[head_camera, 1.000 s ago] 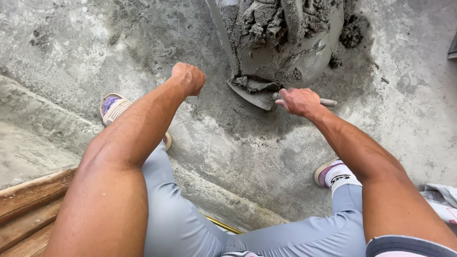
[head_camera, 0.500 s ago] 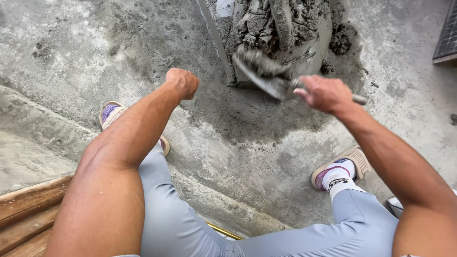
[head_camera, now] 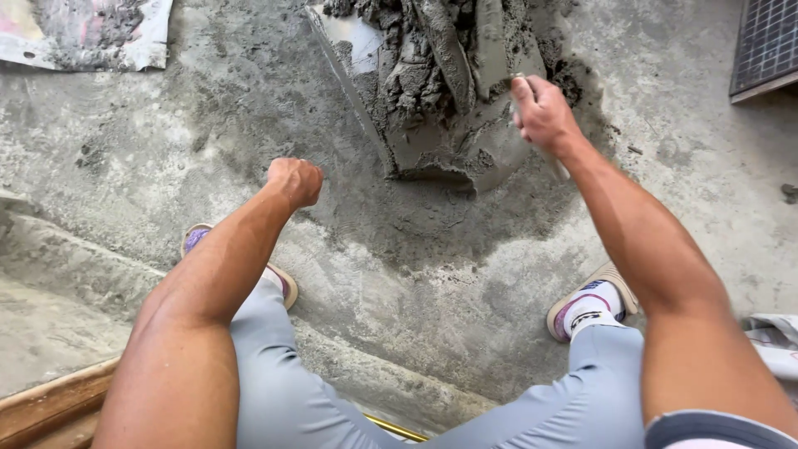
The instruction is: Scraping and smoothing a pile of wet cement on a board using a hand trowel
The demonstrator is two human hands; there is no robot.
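Two bare arms reach out ahead of us over a grey concrete floor (head_camera: 166, 150). Our right hand (head_camera: 542, 112) is wrapped around the handle of a trowel (head_camera: 492, 41), fingers curled tight on it, and the blade is pushed down into the wet mortar (head_camera: 407, 75) heaped on a metal shovel blade (head_camera: 465, 154) at the top of the view. Mortar coats the trowel so thickly that we can hardly tell blade from mix; it seems to stand nearly upright in the heap. Our left hand (head_camera: 295, 180) is balled into a loose fist holding nothing, hovering over the damp floor, well apart from the shovel blade. Below, our knees in grey trousers (head_camera: 283, 382) spread wide, a sandal (head_camera: 592, 301) under each foot. A dirty sheet (head_camera: 91, 33) lies at top left, a grille (head_camera: 765, 46) at top right, a wooden board (head_camera: 50, 407) at bottom left.
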